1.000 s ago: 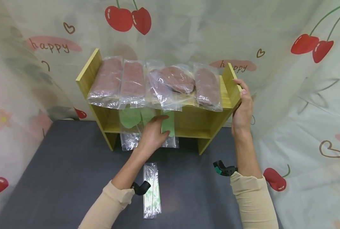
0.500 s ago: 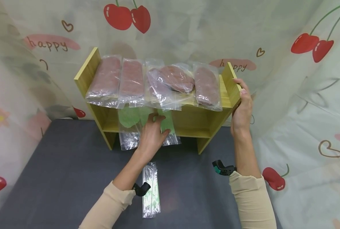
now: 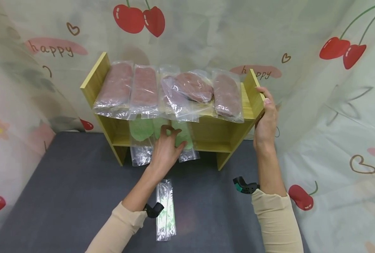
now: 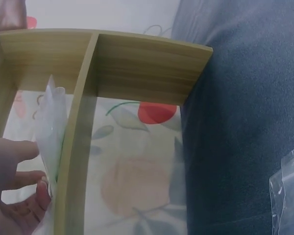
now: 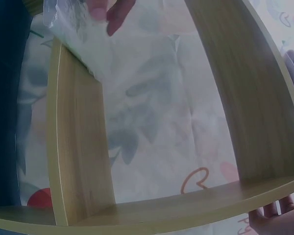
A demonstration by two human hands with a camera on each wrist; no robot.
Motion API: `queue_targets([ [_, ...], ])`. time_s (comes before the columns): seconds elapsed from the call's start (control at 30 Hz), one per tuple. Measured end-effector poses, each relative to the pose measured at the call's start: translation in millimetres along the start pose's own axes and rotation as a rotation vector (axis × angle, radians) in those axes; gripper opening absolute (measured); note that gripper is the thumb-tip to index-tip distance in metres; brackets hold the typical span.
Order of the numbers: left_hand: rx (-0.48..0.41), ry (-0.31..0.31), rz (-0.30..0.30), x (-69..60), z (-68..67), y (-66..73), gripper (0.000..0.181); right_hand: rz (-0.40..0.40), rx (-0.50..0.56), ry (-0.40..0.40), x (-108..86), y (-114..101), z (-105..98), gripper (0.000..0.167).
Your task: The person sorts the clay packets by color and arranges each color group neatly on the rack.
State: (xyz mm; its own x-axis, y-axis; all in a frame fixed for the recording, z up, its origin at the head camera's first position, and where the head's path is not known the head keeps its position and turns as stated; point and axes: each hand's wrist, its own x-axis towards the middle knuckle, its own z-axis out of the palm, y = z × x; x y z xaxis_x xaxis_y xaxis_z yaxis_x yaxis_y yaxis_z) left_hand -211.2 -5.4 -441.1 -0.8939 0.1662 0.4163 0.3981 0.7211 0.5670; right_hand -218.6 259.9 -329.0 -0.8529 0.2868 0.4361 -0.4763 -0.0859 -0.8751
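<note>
My left hand (image 3: 166, 147) is at the middle board of a small wooden shelf (image 3: 212, 149). Its thumb and forefinger stand apart at the rightmost clear bag with a flat green piece (image 3: 185, 137), touching it. In the left wrist view this bag (image 4: 50, 132) stands out past the board beside the fingers. Two more bags with green pieces lie to the left, one of them a rounded green piece (image 3: 141, 130); the hand partly covers the other. My right hand (image 3: 265, 123) grips the upper front edge of the shelf's right side panel (image 3: 254, 89).
Several clear bags of reddish, meat-like slabs (image 3: 144, 86) lie along the top board, their ends overhanging its front. On the dark tabletop (image 3: 64, 193), narrow clear packets with green inside (image 3: 166, 214) lie in front of the shelf. A cherry-print cloth (image 3: 200, 35) hangs behind.
The rightmost green bag has turned slightly, its lower end swinging to the right. My left hand has shifted a little left, while the right hand keeps its grip on the panel.
</note>
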Motion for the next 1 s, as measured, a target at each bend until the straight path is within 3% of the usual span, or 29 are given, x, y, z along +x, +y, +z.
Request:
queue_targets([
  [0.13, -0.062, 0.003, 0.016, -5.7, -7.0, 0.6, 0.037, -0.002, 0.003, -0.007, -0.7, 0, 2, 0.041],
  [0.3, -0.233, 0.051, 0.103, -16.6, -17.0, -4.5, 0.028, -0.009, 0.018, -0.008, -1.0, -2, 7, 0.041],
  [0.47, -0.377, 0.077, 0.143, -34.6, -26.2, -11.4, 0.025, 0.011, 0.014, -0.012, -0.8, -3, 8, 0.041],
  [0.73, -0.433, 0.06, 0.141, -72.8, -30.4, -21.8, 0.026, 0.029, -0.007, -0.007, -2.6, -7, 2, 0.043],
  [1.0, -0.403, 0.054, 0.055, -108.0, -27.4, -45.4, 0.03, 0.044, -0.025, -0.019, -1.8, -9, 1, 0.042],
])
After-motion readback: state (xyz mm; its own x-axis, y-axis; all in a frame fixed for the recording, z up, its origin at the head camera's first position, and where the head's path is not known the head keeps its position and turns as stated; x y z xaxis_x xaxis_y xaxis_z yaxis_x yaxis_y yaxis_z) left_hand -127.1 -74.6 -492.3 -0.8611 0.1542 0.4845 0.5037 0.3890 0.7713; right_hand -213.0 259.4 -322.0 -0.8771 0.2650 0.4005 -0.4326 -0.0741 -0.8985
